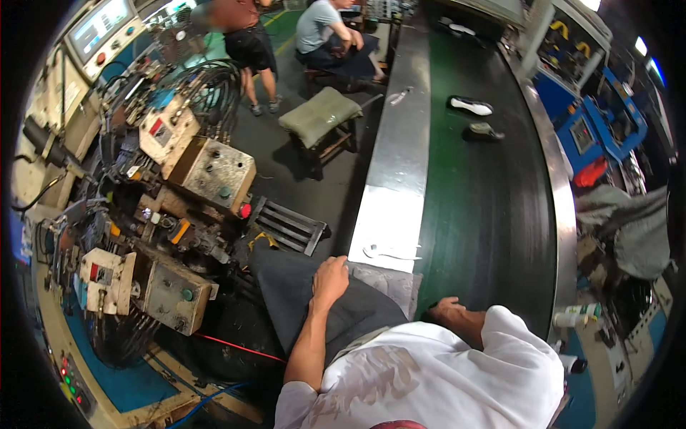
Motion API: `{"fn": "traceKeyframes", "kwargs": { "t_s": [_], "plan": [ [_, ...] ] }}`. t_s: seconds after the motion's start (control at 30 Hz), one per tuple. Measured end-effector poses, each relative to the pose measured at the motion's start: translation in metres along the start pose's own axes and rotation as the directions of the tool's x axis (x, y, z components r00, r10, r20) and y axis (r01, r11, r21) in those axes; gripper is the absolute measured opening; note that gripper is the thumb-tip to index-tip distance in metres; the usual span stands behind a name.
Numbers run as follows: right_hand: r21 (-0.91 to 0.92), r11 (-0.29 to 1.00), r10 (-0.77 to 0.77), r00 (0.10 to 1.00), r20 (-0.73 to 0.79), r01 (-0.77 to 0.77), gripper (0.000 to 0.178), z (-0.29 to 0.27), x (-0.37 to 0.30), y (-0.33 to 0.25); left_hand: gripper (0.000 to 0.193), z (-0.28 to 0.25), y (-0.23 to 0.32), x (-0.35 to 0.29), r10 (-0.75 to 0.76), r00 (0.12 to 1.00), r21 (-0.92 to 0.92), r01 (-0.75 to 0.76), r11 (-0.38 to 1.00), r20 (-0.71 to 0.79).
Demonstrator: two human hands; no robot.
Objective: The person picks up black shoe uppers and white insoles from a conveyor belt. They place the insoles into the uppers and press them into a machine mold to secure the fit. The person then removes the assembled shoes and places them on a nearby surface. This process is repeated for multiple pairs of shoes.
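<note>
My left hand [331,280] rests on the dark grey cloth [296,282] over my lap, fingers loosely bent and nothing visible in them. Beside it, a thin pale tool [389,252] lies on the shiny metal ledge [400,157]. My right hand [451,312] is over the near part of the green-black conveyor belt [486,214], its fingers curled at something dark that I cannot make out. Farther up the belt lie a black shoe with a white sole [471,106] and a small dark-and-pale piece [486,130].
Machines with hoses and control boxes [214,171] stand at my left. A padded stool [321,118], a seated person [325,32] and a standing person [246,36] are beyond. Right of the belt are a blue frame [600,121], grey cloth [636,236] and a bottle [575,315].
</note>
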State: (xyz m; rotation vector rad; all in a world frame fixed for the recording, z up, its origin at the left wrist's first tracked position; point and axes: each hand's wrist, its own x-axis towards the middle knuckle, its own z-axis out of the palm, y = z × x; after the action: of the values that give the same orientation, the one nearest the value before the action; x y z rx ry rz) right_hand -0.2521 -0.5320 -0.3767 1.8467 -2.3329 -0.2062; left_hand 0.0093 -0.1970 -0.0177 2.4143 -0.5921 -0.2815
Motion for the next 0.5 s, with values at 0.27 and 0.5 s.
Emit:
{"fn": "traceKeyframes", "kwargs": {
  "t_s": [0.27, 0.5],
  "plan": [
    [-0.066, 0.961, -0.231, 0.910, 0.343, 0.269, 0.072, -0.100, -0.007, 0.004, 0.031, 0.003, 0.035, -0.008, 0.095, 0.993, 0.037, -0.098, 0.995, 0.077],
    [0.552, 0.777, -0.566, 0.719, 0.403, 0.302, 0.052, -0.208, 0.076, -0.015, 0.024, 0.020, 0.019, 0.046, 0.147, 0.980, -0.082, -0.137, 0.987, 0.132]
  ]
}}
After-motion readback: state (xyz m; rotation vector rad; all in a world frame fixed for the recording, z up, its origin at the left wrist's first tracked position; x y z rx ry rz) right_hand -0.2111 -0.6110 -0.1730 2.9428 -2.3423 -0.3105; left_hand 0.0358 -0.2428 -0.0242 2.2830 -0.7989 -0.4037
